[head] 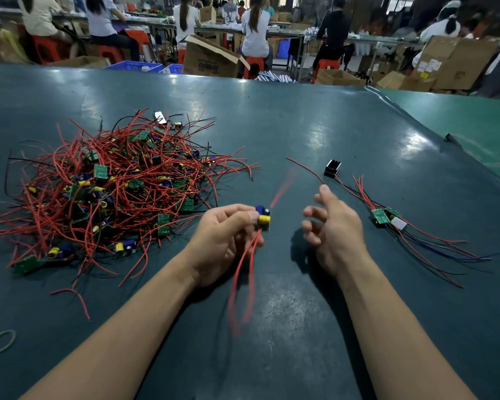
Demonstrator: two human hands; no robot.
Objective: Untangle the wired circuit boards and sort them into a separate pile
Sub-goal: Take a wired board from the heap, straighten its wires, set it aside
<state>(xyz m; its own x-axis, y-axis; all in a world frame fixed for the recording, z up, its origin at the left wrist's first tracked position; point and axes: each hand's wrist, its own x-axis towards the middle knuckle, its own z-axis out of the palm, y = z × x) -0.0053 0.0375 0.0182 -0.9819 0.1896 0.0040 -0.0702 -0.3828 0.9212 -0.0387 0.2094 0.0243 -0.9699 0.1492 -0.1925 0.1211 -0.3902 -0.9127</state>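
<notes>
A big tangled heap of small green circuit boards with red and black wires (110, 186) lies on the left of the dark green table (271, 125). My left hand (225, 241) pinches one circuit board (263, 219) with yellow and blue parts; its red wires hang blurred below and above it. My right hand (335, 229) hovers just right of that board, fingers spread and relaxed, holding nothing. A small sorted pile of boards (386, 217) with long red, black and blue wires lies to the right of my right hand.
A small black component (333, 168) with a loose red wire sits beyond my right hand. A rubber band (1, 341) lies at the near left. The table's mat edge runs diagonally at the right. Seated workers, cartons and stools fill the background.
</notes>
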